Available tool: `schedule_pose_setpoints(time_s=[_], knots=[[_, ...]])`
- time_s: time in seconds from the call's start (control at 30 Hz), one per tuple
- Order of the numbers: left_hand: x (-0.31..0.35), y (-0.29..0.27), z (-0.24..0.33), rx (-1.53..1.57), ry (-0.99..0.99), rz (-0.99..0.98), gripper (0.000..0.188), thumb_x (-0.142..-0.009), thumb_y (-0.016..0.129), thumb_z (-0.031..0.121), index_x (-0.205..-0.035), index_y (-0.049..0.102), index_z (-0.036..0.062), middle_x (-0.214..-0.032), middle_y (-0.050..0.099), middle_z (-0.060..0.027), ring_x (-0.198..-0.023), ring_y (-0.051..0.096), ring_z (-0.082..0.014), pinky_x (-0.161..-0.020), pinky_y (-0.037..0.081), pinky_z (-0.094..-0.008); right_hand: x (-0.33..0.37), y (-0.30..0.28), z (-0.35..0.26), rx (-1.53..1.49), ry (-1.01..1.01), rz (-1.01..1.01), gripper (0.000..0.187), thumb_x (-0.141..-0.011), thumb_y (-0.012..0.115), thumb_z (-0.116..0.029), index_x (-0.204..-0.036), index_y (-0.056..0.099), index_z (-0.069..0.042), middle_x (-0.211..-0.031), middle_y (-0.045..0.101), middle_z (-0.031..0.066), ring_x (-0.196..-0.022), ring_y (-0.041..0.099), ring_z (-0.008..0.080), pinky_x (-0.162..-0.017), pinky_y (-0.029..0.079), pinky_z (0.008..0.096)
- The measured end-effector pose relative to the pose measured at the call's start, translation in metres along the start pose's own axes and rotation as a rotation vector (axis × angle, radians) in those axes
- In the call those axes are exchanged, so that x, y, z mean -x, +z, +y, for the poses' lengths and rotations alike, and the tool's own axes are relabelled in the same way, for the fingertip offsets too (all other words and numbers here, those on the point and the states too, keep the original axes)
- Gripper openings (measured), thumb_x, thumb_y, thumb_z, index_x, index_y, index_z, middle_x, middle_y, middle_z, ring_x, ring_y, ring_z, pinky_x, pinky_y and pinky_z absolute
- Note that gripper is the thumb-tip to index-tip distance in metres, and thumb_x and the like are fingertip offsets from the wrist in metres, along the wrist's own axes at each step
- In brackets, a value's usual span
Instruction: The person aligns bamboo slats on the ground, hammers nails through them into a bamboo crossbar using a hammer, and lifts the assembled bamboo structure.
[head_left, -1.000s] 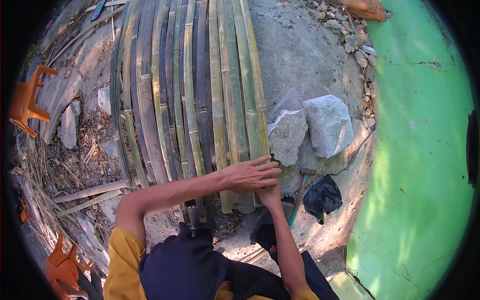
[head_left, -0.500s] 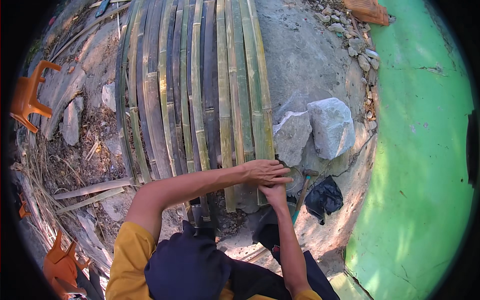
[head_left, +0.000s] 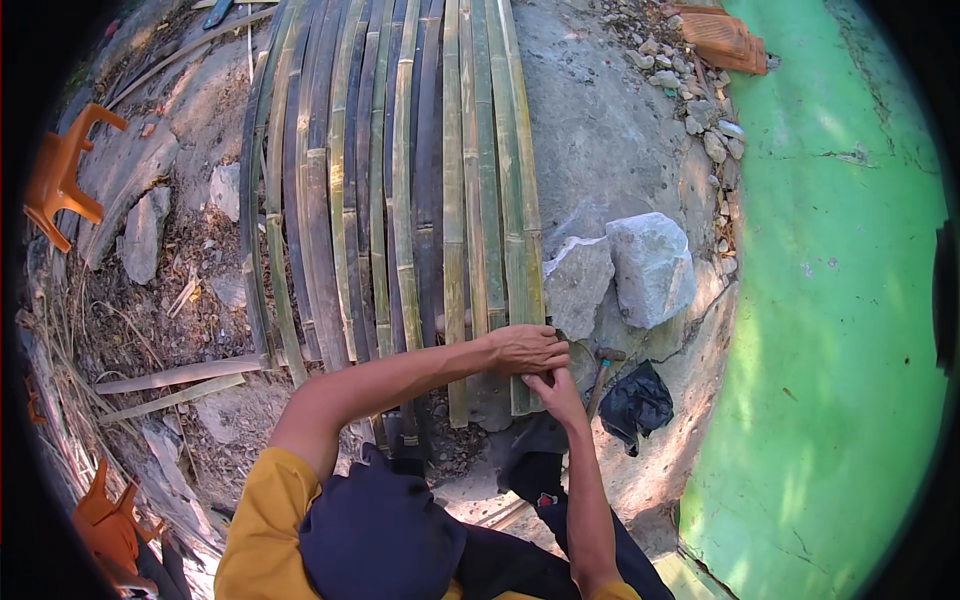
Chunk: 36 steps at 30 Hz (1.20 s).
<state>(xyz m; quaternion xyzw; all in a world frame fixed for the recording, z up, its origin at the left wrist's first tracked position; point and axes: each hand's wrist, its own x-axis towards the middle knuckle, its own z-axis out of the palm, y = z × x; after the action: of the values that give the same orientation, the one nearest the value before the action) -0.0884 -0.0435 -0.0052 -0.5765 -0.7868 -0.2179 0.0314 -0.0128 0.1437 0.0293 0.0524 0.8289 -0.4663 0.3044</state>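
Long split bamboo strips (head_left: pixel 455 200) lie side by side, running away from me. My left hand (head_left: pixel 527 348) reaches across their near part to the rightmost strip, its fingers curled at that strip's right edge. Just below it, my right hand (head_left: pixel 558 395) is closed, with thumb and fingers pinched together close to the left fingertips. Whatever either hand holds is too small or hidden to make out. Right of the hands lies a hammer (head_left: pixel 600 380) with its head pointing away, and beside it a crumpled black plastic bag (head_left: pixel 637 405).
Two large pale stones, one grey (head_left: pixel 578 288) and one whiter block (head_left: pixel 650 270), sit beyond the hammer. A green painted floor (head_left: pixel 820 300) runs along the right. Orange plastic chairs (head_left: pixel 65 180) stand at the left, and stacked orange tiles (head_left: pixel 725 40) lie far right.
My left fingers, stretched over the right hand before, are now curled in. The right hand sits slightly lower, pinched beneath them. The whole view has shifted a little.
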Motion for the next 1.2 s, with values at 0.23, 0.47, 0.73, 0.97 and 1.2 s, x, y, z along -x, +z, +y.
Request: schedule_pose_setpoints(time_s=[0.23,0.47,0.73,0.97,1.2], knots=[[0.001,0.008,-0.005,-0.029,0.048,-0.089,0.019,-0.079,0.065,0.02,-0.092,0.056,0.0082,-0.084,0.061,-0.0037,-0.093,0.062,-0.0199,-0.088,0.044,-0.0326,0.013,-0.072,-0.028,0.115,0.141,0.012,0.022,-0.091,0.044,0.004,-0.108,0.057,0.0,-0.092,0.065,0.0079,-0.087,0.06,0.0159,-0.081,0.047,0.0303],[0.002,0.017,-0.001,-0.013,0.023,-0.029,0.012,-0.082,0.062,0.018,-0.088,0.06,0.0084,-0.084,0.062,-0.0038,-0.092,0.062,-0.0207,-0.091,0.044,-0.0343,-0.014,-0.094,-0.061,-0.002,-0.037,0.052,0.029,-0.089,0.038,0.014,-0.106,0.056,-0.001,-0.102,0.06,0.0054,-0.089,0.055,0.0113,-0.084,0.045,0.025],[0.007,0.018,0.015,-0.067,-0.126,0.01,0.015,-0.084,0.059,0.022,-0.093,0.061,0.0094,-0.093,0.063,-0.0045,-0.104,0.06,-0.0205,-0.1,0.042,-0.0379,-0.063,-0.022,-0.1,-0.353,-0.141,0.24,0.023,-0.089,0.07,0.007,-0.111,0.065,0.001,-0.099,0.07,0.0084,-0.095,0.071,0.015,-0.083,0.055,0.0255],[0.018,0.012,0.05,-0.326,-0.342,-0.101,0.04,-0.091,0.053,0.028,-0.127,0.055,0.0108,-0.134,0.058,-0.0092,-0.141,0.042,-0.0282,-0.125,0.017,-0.0581,-0.075,0.011,-0.101,-0.116,-0.316,0.312,0.018,-0.086,0.075,0.005,-0.104,0.072,0.003,-0.096,0.074,0.0099,-0.087,0.072,0.0134,-0.078,0.059,0.026],[0.012,0.001,0.072,-0.322,-0.523,-0.324,0.05,-0.096,0.048,0.031,-0.145,0.049,0.0213,-0.156,0.041,-0.0016,-0.153,0.021,-0.0263,-0.116,0.009,-0.0803,-0.076,0.017,-0.104,-0.169,-0.295,0.322,0.02,-0.087,0.072,0.008,-0.104,0.064,0.004,-0.094,0.075,0.0121,-0.089,0.074,0.0146,-0.079,0.059,0.0258]])
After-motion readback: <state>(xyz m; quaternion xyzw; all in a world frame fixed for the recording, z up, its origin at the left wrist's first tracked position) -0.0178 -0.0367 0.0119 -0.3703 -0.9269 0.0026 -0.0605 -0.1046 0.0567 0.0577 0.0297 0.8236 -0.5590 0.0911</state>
